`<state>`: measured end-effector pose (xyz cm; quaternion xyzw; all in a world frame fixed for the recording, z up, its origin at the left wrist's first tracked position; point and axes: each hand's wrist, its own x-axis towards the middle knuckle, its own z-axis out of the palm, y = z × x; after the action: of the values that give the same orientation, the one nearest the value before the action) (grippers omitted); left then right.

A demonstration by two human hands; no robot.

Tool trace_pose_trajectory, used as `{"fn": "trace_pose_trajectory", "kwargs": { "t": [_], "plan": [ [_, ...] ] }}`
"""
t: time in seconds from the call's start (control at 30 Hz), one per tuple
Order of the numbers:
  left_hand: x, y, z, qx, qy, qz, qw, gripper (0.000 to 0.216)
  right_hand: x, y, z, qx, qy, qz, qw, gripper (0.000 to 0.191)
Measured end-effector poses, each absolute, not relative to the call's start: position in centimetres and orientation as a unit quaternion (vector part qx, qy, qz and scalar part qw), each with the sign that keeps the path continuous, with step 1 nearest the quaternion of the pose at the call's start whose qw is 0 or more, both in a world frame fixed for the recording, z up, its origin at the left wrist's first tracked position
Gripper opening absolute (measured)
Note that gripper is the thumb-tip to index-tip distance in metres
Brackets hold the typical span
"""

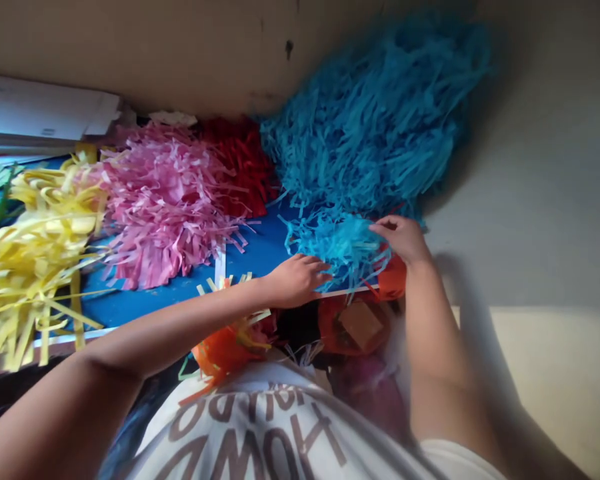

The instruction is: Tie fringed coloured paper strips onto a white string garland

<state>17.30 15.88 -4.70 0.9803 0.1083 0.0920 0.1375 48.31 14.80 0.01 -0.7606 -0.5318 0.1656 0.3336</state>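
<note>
- Firstly, the head view, looking down over the person's white shirt [260,427] at 6 o'clock; both bare forearms reach up toward the middle of the frame.
- Left hand [300,280] lies palm down and open, fingers stretched flat onto the lower edge of the small blue fringe bundle [343,243]; it closes around nothing.
- Right hand [403,237] sits at 3 o'clock of that bundle, fingers curled, thumb and forefinger pinched on its strands.
- Small blue fringe bundle rests on the blue board [260,250], just right of centre, between the two hands; it touches the big blue shred pile [380,120] at its 12 o'clock.
- Pink shred pile [165,200] lies at 9 o'clock of the left hand; red shreds [240,160] behind it at 11 o'clock; yellow strips [35,253] at the far 9 o'clock edge.
- Orange shreds [225,347] lie under the left forearm, at 6 o'clock of the board; white papers [45,113] lie stacked at 10 o'clock.
</note>
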Motion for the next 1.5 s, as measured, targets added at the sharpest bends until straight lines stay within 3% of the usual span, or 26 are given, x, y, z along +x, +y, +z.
{"fn": "trace_pose_trajectory", "kwargs": {
  "t": [0.1, 0.37, 0.5, 0.57, 0.63, 0.73, 0.8, 0.93, 1.0, 1.1, 1.23, 1.33, 1.4, 1.47, 1.5],
  "plan": [
    [20.6, 17.5, -7.7, 0.981, 0.143, 0.076, 0.109, 0.052, 48.5, 15.7, 1.1, -0.762, -0.519, 0.162, 0.35, 0.031],
    [22.4, 23.7, -10.1, 0.982, 0.132, 0.088, 0.098, 0.034, 53.0, 13.5, 3.2, -0.79, -0.429, 0.121, 0.422, 0.024],
    [24.5, 26.0, -9.5, 0.981, 0.131, 0.087, 0.115, 0.031, 54.6, 12.6, 6.3, -0.811, -0.322, -0.119, 0.474, 0.021],
    [25.0, 26.4, -9.0, 0.979, 0.132, 0.099, 0.119, 0.027, 54.4, 12.6, 8.4, -0.811, -0.302, -0.278, 0.416, 0.026],
    [24.7, 26.1, -8.1, 0.97, 0.146, 0.156, 0.119, 0.021, 53.5, 12.8, 10.4, -0.824, -0.358, -0.327, 0.291, 0.025],
    [23.2, 24.5, -5.1, 0.935, 0.193, 0.277, 0.112, 0.022, 50.2, 13.7, 12.7, -0.82, -0.508, -0.243, 0.104, 0.02],
    [22.7, 23.1, -1.9, 0.901, 0.234, 0.345, 0.122, 0.029, 46.9, 14.7, 13.9, -0.772, -0.603, -0.198, 0.035, 0.021],
    [23.4, 22.3, 4.3, 0.845, 0.251, 0.431, 0.193, 0.076, 39.5, 17.3, 15.3, -0.642, -0.758, -0.097, -0.062, 0.019],
    [23.3, 23.7, 5.3, 0.847, 0.238, 0.415, 0.23, 0.07, 36.5, 18.6, 15.4, -0.59, -0.804, -0.061, -0.032, 0.02],
    [19.6, 26.5, 3.2, 0.858, 0.267, 0.361, 0.249, 0.042, 33.2, 20.3, 14.6, -0.528, -0.845, -0.011, 0.08, 0.024],
    [8.1, 26.8, -1.1, 0.851, 0.422, 0.272, 0.151, 0.026, 29.0, 21.3, 10.5, -0.447, -0.88, 0.004, 0.158, 0.029],
    [-0.5, 23.0, -1.7, 0.82, 0.522, 0.231, 0.04, 0.033, 25.5, 21.0, 5.7, -0.386, -0.902, -0.027, 0.191, 0.029],
    [-3.4, 19.7, -1.0, 0.781, 0.581, 0.229, -0.023, 0.054, 23.5, 20.8, 2.6, -0.353, -0.915, -0.03, 0.195, 0.027],
    [-3.8, 17.3, -0.2, 0.803, 0.552, 0.225, -0.023, 0.079, 22.1, 20.8, 0.3, -0.329, -0.926, -0.024, 0.182, 0.027],
    [-3.2, 16.7, 0.0, 0.829, 0.514, 0.22, -0.012, 0.079, 21.6, 20.7, -0.3, -0.321, -0.931, -0.024, 0.174, 0.028]
  ]
}}
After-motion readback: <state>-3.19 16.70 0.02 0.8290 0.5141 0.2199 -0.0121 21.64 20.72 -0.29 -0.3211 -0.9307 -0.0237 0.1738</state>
